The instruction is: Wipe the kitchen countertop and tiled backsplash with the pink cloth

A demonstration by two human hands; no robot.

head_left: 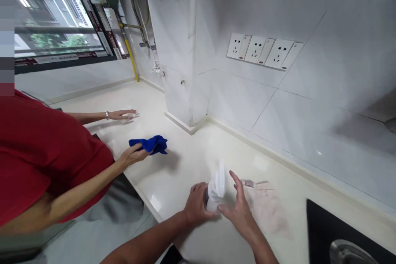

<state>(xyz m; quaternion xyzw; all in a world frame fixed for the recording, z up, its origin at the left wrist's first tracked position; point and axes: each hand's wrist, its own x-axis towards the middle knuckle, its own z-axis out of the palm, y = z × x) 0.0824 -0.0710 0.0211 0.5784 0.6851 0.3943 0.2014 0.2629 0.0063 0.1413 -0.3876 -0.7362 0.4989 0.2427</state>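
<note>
Gripped a white bottle (215, 193) with the left hand (196, 207), fingers wrapped tight around its lower part, upright on the pale counter (173, 173) close to the front edge. Held the right hand (239, 211) just beside it, fingers spread, closed on nothing. Saw a pinkish cloth (267, 208) flat just beyond that hand. Farther left, noted a co-worker's hand (133, 155) on a blue cloth (151, 143), the other hand (121, 114) flat on the counter. Farthest back, spotted three sockets (262, 51) on the tiled wall.
</note>
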